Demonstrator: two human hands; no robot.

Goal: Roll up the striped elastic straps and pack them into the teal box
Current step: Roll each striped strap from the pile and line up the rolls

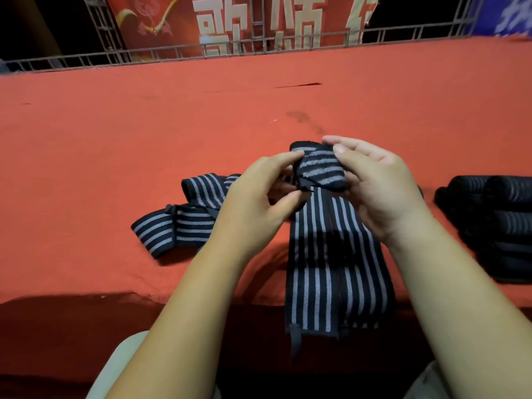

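Below the grip, the black-and-grey striped elastic strap (pixel 331 254) hangs over the near edge of the red cloth-covered table (pixel 144 125), its end in shadow. The left hand (pixel 253 205) and right hand (pixel 377 185) pinch its partly rolled top between thumbs and curled fingers. Left of them lies a loose striped strap (pixel 178 223). To the right sit dark rolled straps (pixel 501 226), dim and cut off by the frame.

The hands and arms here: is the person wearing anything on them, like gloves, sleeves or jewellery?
No. The left hand and right hand are bare, with no gloves, rings or watch showing. The left forearm and right forearm are uncovered to the picture's edge; no sleeves appear.
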